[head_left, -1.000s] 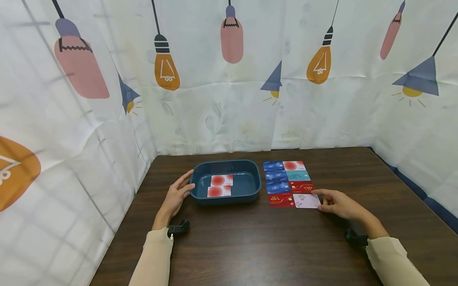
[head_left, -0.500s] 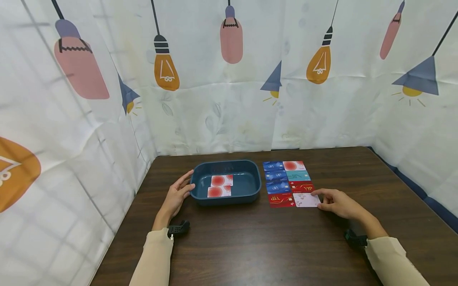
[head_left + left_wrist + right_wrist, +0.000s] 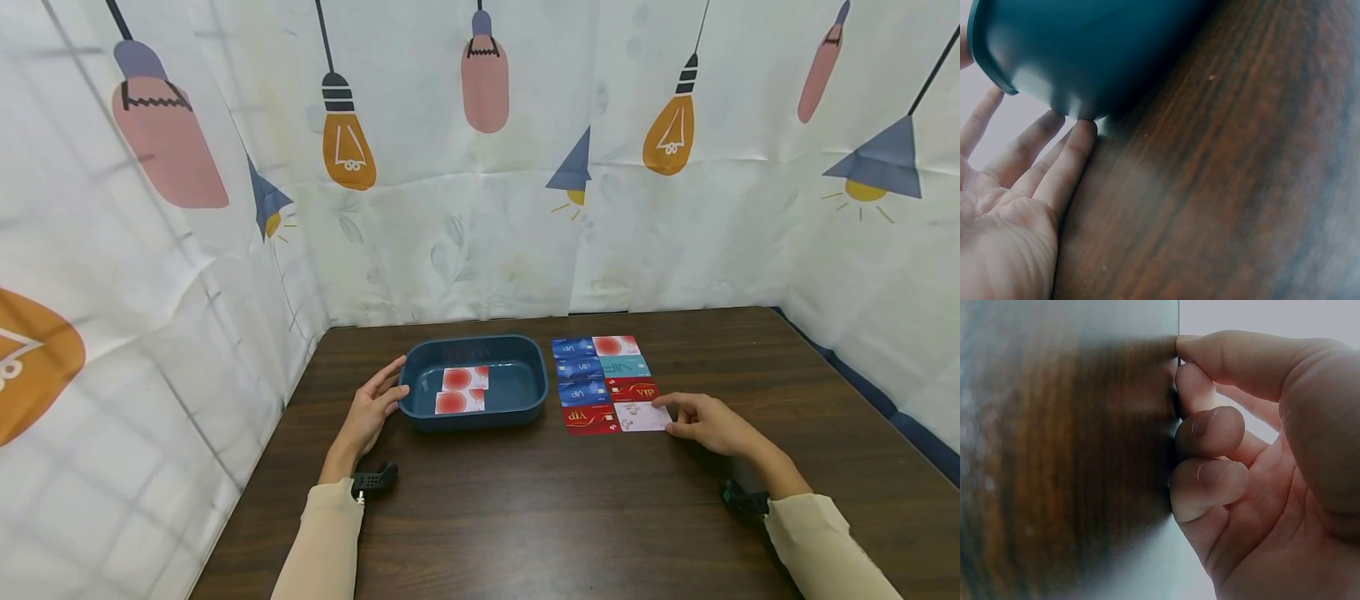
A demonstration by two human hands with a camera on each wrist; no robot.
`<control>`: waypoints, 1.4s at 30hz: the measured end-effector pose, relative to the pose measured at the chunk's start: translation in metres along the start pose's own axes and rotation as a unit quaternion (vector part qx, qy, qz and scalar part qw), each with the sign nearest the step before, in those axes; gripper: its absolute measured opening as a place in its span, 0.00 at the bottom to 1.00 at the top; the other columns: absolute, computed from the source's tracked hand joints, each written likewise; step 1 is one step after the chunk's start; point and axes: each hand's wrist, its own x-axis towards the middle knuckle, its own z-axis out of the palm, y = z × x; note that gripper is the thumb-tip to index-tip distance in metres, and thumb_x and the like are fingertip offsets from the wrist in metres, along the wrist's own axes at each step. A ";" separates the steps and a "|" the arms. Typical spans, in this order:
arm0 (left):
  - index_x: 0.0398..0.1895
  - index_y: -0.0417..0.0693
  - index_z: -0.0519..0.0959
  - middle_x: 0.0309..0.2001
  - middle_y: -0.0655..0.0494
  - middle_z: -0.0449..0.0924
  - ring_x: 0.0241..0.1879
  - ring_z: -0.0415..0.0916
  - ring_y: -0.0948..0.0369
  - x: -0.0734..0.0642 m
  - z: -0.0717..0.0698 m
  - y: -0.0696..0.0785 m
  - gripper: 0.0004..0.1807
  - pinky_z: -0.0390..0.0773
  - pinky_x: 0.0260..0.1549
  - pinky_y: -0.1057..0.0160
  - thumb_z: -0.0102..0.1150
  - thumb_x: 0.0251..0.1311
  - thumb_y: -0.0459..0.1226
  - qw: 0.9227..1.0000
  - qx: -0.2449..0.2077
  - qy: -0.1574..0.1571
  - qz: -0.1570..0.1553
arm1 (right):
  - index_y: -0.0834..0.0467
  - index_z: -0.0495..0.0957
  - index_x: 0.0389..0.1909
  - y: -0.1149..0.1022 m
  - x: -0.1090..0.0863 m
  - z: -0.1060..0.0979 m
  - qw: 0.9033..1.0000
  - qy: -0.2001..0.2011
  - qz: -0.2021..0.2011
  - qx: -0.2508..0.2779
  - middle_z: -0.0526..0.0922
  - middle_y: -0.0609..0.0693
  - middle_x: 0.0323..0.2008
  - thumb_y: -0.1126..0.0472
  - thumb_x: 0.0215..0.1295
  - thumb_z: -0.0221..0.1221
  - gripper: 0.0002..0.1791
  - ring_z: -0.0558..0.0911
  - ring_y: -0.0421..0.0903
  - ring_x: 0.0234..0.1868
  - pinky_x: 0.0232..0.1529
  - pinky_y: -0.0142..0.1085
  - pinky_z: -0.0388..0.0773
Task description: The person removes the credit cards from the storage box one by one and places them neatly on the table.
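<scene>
A dark blue-green rectangular tray [image 3: 471, 421] stands on the table in the head view, with two white cards with red circles [image 3: 459, 402] lying inside. My left hand [image 3: 369, 415] touches its left end with fingers extended; the left wrist view shows the fingertips [image 3: 1085, 130] against the outer wall. To the tray's right lie cards in two columns. At the near right of them, my right hand [image 3: 708, 423] holds a pale floral card [image 3: 639, 417] by its right edge, thumb and index finger at its corners. In the right wrist view the other fingers [image 3: 1210, 481] are curled against the table.
The left column has several blue cards [image 3: 583, 392] above a red VIP card [image 3: 591, 419]. The right column has a red-circle card [image 3: 615, 347], a teal card [image 3: 624, 367] and a red card [image 3: 630, 388]. A patterned curtain [image 3: 465, 250] borders the dark wooden table [image 3: 525, 517].
The floral card has slid slightly away from me, up against the red card above it, with my right hand moving along. My left hand and the tray stay where they were.
</scene>
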 end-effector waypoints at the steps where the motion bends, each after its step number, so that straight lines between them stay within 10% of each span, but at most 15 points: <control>1: 0.79 0.54 0.62 0.77 0.42 0.63 0.72 0.64 0.47 0.000 0.000 0.000 0.34 0.78 0.53 0.73 0.59 0.73 0.37 1.000 0.000 0.000 0.000 | 0.58 0.77 0.65 0.000 0.000 0.000 1.000 0.000 0.000 0.001 0.76 0.48 0.28 0.56 0.68 0.66 0.26 0.72 0.43 0.26 0.27 0.31 0.69; 29: 0.79 0.55 0.62 0.77 0.45 0.62 0.74 0.62 0.48 0.000 0.000 0.000 0.34 0.77 0.53 0.74 0.59 0.73 0.38 1.000 -0.002 0.001 -0.005 | 0.58 0.75 0.67 -0.001 0.002 -0.001 1.000 0.001 0.002 0.002 0.76 0.48 0.28 0.56 0.70 0.64 0.27 0.72 0.43 0.25 0.28 0.32 0.70; 42: 0.79 0.54 0.62 0.77 0.43 0.63 0.70 0.66 0.53 -0.001 0.000 -0.001 0.34 0.78 0.54 0.72 0.58 0.73 0.37 1.000 -0.005 -0.003 0.004 | 0.62 0.77 0.62 -0.037 0.002 0.007 0.993 0.074 -0.068 0.057 0.75 0.50 0.28 0.60 0.71 0.63 0.21 0.71 0.40 0.25 0.25 0.30 0.69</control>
